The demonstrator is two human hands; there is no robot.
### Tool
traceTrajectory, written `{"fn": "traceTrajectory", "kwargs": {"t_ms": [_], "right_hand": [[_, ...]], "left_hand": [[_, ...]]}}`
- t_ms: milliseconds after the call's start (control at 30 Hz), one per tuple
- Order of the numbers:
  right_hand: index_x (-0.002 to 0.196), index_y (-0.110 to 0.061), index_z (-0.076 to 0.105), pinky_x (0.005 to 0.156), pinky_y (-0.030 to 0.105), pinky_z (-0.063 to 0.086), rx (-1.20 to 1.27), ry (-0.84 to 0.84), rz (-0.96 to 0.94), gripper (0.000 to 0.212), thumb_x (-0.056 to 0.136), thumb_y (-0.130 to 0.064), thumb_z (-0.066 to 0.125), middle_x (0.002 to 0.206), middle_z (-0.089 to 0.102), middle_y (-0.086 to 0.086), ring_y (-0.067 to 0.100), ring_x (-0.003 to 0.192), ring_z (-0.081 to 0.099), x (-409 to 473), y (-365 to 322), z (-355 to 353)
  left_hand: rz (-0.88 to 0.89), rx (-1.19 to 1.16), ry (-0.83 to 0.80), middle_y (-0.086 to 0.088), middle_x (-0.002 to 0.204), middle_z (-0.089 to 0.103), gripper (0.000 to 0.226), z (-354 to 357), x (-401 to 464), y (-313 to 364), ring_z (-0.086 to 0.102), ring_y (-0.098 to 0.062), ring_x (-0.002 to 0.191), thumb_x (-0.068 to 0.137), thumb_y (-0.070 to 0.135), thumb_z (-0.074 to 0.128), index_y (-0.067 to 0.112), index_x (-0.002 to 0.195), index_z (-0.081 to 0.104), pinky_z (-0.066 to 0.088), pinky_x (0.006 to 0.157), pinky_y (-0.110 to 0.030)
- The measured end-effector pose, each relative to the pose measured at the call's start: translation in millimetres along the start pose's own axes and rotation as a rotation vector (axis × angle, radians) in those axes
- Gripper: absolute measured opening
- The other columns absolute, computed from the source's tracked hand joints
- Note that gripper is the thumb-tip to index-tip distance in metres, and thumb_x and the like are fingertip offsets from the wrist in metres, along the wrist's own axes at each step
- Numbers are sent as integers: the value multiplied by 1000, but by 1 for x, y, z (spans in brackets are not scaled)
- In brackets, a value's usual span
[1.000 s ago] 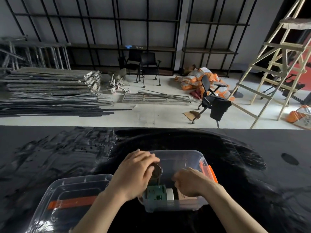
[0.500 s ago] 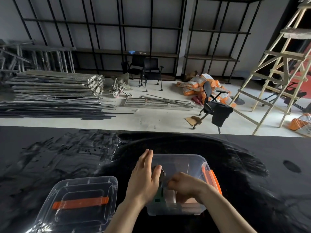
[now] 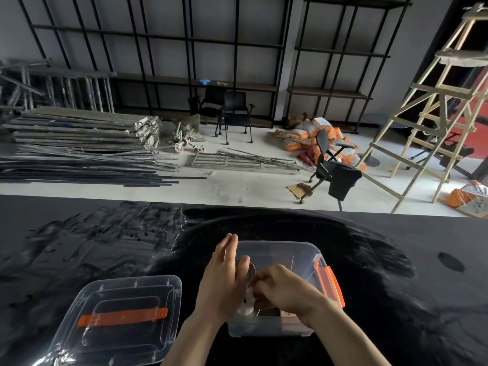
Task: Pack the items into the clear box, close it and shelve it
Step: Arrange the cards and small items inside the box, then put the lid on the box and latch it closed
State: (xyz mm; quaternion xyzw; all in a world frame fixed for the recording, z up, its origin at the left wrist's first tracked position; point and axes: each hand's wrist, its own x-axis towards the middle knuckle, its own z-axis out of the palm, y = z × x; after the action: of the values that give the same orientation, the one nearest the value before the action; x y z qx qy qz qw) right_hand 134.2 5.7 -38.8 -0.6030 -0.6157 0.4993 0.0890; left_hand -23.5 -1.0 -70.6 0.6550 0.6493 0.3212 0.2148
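The clear box (image 3: 293, 250) stands open on the black table, with an orange latch (image 3: 330, 283) on its right side. Its clear lid (image 3: 158, 286) with an orange handle (image 3: 122, 316) lies flat to the left. My left hand (image 3: 223, 283) is at the box's left wall, fingers straight and thumb hooked over a dark ring-shaped item (image 3: 252, 270) standing on edge inside. My right hand (image 3: 284, 290) reaches into the box, its curled fingertips meeting the ring. A white item (image 3: 245, 310) and a brown item (image 3: 287, 315) lie at the bottom, largely hidden by my hands.
The black table (image 3: 383, 273) spreads wide on both sides. Beyond its far edge are a pale floor, stacked metal bars (image 3: 79, 151), an office chair (image 3: 332, 170), a wooden ladder (image 3: 433, 107) and black shelving (image 3: 237, 85) on the wall.
My left hand opened from a cupped grip to straight fingers and shifted to the box's left wall. The right hand moved toward the ring. The green item is now covered.
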Motion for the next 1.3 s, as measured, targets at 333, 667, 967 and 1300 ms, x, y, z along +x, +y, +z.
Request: {"fn": "traceTrajectory", "kwargs": {"t_ms": [333,667,967,1300], "right_hand": [[80,-25,72,75,39,62,-247,219,-250,19,87,-35,58,71,76,-3,13,69,72,-9,-66,47],[95,-24,72,76,29,58,-77,282,-517,11,91,-30,64,83,77,-8,7,79,72,-15,-106,100],[137,-13,42,100,44,46,-317,78,13,59,91,-49,48,135,56,15,38,127,54,29,-90,178],[115,-18,62,81,35,56,26,226,-33,31,93,-38,56,104,71,2,22,96,69,33,-108,152]], "left_hand": [[-63,-36,121,7,165,18,64,-54,-21,-43,28,-12,148,101,51,33,22,157,21,31,117,-33],[-420,-112,515,-2,121,68,34,-114,-30,-96,64,-21,110,97,31,47,19,127,60,46,84,-33],[-854,187,341,-19,130,60,60,-148,-90,-186,55,-38,121,91,50,51,11,136,53,44,98,-44],[-931,50,374,-12,115,72,71,-167,-83,-170,64,-35,111,83,66,47,14,129,61,46,86,-41]]}}
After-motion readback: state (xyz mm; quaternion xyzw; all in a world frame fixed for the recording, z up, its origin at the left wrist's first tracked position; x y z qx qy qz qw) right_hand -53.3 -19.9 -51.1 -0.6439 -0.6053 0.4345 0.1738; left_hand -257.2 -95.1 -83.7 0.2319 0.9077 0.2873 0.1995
